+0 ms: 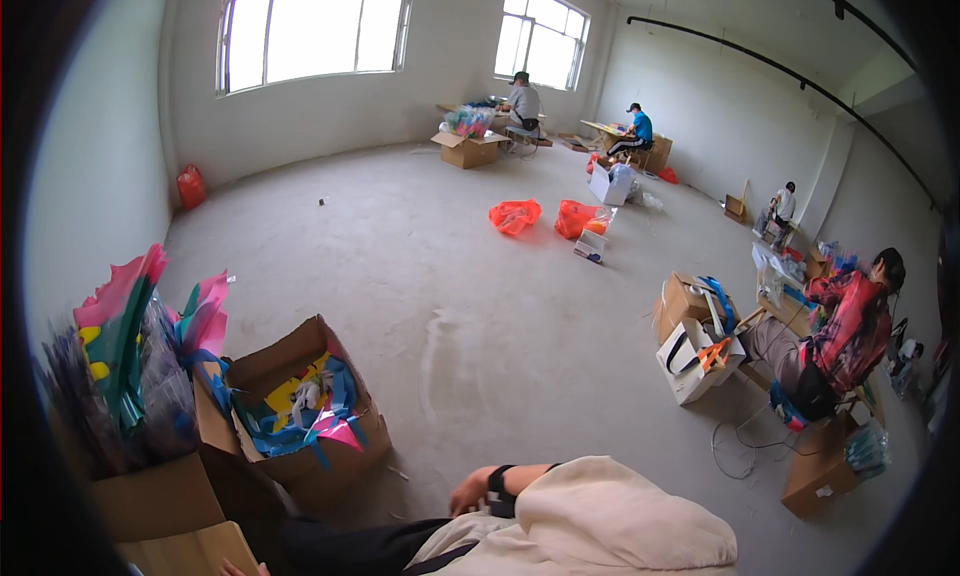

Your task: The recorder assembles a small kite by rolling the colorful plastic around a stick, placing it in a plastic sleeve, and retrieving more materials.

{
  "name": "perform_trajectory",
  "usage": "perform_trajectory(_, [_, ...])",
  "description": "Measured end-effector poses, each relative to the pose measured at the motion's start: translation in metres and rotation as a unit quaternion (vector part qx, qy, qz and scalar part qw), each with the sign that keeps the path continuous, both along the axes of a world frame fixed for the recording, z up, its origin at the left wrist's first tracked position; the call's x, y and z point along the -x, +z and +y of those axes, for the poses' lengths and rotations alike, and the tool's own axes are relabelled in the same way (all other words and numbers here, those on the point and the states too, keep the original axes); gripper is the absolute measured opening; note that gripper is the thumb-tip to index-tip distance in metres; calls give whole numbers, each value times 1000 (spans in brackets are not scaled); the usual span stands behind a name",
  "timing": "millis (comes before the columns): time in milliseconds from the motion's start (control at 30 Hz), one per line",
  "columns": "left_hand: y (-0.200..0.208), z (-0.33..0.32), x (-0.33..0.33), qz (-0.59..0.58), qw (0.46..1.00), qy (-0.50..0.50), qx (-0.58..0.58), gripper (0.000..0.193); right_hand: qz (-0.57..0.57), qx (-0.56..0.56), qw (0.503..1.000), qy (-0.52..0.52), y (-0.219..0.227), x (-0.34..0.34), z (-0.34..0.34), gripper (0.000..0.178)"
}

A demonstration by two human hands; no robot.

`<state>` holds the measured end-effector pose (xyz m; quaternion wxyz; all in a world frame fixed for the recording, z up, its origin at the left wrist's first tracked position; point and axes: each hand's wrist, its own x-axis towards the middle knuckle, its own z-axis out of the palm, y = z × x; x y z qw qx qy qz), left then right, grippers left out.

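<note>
At the lower left edge, a small part of my left hand [243,568] shows at the edge of a pale wooden tabletop [180,550]; the rest is cut off, so its grip is unclear. My right hand [470,492], with a black band [500,488] at the wrist, is beside my dark-trousered leg. Its fingers are hidden and blurred, and no held thing can be made out. Left of it stands an open cardboard box [330,446] with blue, yellow and pink sheet pieces inside. Behind the tabletop, clear-wrapped bundles and pink-green sheets [130,346] rise from another box [150,501].
On the right, a person in a red checked shirt [845,326] sits at a table, among boxes [690,306] and a cable [735,466]. Red plastic bags [515,216] lie mid-floor. Several other people sit working along the far walls. A red bag [190,187] stands by the left wall.
</note>
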<state>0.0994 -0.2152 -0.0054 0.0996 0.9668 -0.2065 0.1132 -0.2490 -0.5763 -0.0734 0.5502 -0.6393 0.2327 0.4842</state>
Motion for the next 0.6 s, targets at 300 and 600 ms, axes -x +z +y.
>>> perform_trajectory(300, [-22, 3, -8, -63, 998, 8, -25, 80, 91, -10, 994, -57, 2, 143, 55, 51])
perform_trajectory(600, [-12, -5, -3, -123, 989, 15, -77, 74, 129, -15, 953, -275, 0, 176, 60, 51])
